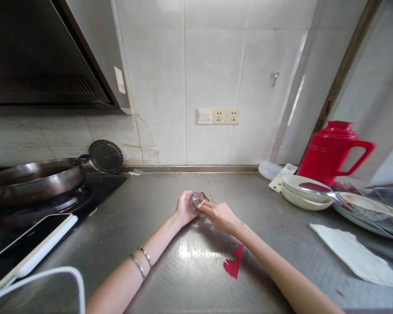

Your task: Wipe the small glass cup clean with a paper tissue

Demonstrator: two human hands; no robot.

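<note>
Near the middle of the steel counter, my left hand is wrapped round a clear glass cup and holds it tilted, its mouth facing me. My right hand is at the cup's rim, its fingers pinched together and reaching into the mouth. A small white wad, which looks like tissue, shows at those fingertips; most of it is hidden. On the counter below my right forearm lies a torn red scrap.
At left, a pan sits on the stove beside a phone with a white cable. To the right are stacked bowls, a patterned plate, a white napkin and a red thermos jug. Sockets are on the wall.
</note>
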